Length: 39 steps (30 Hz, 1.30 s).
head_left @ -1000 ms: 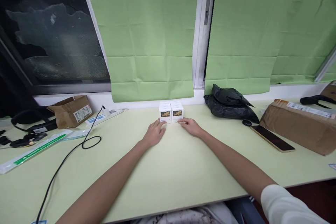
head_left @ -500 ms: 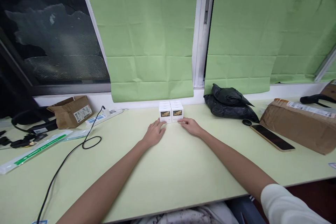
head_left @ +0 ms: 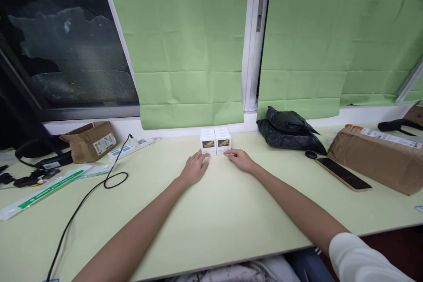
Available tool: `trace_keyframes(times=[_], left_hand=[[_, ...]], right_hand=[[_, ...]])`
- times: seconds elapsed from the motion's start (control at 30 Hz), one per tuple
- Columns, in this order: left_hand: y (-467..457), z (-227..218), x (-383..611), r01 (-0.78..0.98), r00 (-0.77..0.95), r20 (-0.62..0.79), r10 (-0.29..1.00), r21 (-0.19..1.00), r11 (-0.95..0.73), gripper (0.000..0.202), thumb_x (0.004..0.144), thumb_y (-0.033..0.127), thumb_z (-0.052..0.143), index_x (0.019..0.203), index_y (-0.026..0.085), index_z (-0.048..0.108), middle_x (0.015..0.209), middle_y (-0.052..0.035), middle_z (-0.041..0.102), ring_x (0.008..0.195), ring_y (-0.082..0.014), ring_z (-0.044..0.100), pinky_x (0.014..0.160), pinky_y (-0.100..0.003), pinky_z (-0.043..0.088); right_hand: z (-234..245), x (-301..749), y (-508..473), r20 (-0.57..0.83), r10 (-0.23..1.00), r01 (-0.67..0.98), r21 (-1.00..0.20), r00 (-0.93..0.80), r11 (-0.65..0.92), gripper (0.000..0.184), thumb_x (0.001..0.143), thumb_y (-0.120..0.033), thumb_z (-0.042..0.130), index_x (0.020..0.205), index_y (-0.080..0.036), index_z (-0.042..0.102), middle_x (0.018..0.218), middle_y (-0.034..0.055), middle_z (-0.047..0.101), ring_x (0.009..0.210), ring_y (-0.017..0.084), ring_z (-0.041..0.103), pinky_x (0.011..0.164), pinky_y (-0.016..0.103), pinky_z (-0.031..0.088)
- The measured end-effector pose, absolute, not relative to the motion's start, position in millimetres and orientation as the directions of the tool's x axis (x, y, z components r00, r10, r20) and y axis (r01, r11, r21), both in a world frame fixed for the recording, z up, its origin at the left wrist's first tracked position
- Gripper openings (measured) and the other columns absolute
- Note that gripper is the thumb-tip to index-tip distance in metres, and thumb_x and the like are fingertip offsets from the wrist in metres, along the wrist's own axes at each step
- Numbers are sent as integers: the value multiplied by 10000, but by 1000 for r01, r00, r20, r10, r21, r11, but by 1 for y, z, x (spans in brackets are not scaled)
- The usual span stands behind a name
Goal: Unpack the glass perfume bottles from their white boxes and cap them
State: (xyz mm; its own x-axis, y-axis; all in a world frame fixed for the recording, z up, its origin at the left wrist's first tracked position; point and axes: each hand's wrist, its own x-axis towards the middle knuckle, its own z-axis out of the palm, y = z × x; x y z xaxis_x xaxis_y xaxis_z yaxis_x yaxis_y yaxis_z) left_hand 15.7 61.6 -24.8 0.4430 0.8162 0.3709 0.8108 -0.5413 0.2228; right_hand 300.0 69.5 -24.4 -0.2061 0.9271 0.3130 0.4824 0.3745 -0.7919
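Several small white boxes stand in two columns side by side at the table's far edge, against the wall below the green blind. Each front box, the left one [head_left: 208, 138] and the right one [head_left: 224, 137], carries a dark picture with a yellowish pattern. My left hand [head_left: 193, 169] rests at the lower left corner of the left box, fingers stretched and thumb at its front base. From the right, my right hand [head_left: 241, 160] reaches the lower front of the right box with extended fingers. Neither hand is wrapped around a box.
On the left are an opened cardboard box [head_left: 93, 143], a power strip [head_left: 139, 145], a black cable [head_left: 79, 205] and a long green-and-white packet [head_left: 49, 190]. On the right lie black plastic bags [head_left: 291, 134], a phone [head_left: 342, 173], and a large brown parcel [head_left: 376, 158].
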Motion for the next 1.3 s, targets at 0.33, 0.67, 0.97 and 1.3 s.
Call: trace_keyframes(times=[0.33,0.67,0.97,1.3], left_hand=[[61,-24,17,815,438,372,819,221,-536,451,1075,455,359,1453,271,523,1603,-127,461,1552,-322,328,1197,-549,349],[59,-23,17,811,434,376,819,232,-537,443,1072,456,372,1446,282,533,1585,-111,491,1552,-313,325,1193,-550,354],[61,-25,16,822,437,368,821,207,-530,459,1080,458,344,1466,278,515,1594,-123,474,1552,-316,329,1196,-546,348],[61,-26,16,823,434,372,820,205,-529,454,1081,458,354,1464,288,529,1595,-112,482,1553,-312,327,1200,-545,341]], right_hand=[[-23,300,68,297,934,483,-799,-199,357,362,908,-371,590,1164,-234,805,1120,45,782,942,222,682,952,364,514],[-24,300,69,302,933,488,-795,-198,361,346,918,-386,592,1156,-257,808,1136,35,782,935,220,693,953,370,518],[-26,301,71,315,924,485,-787,-217,382,355,923,-383,575,1160,-248,802,1230,38,754,963,213,687,985,365,494],[-28,301,73,313,928,497,-784,-200,372,355,916,-375,585,1159,-241,805,1127,37,782,901,205,679,920,339,504]])
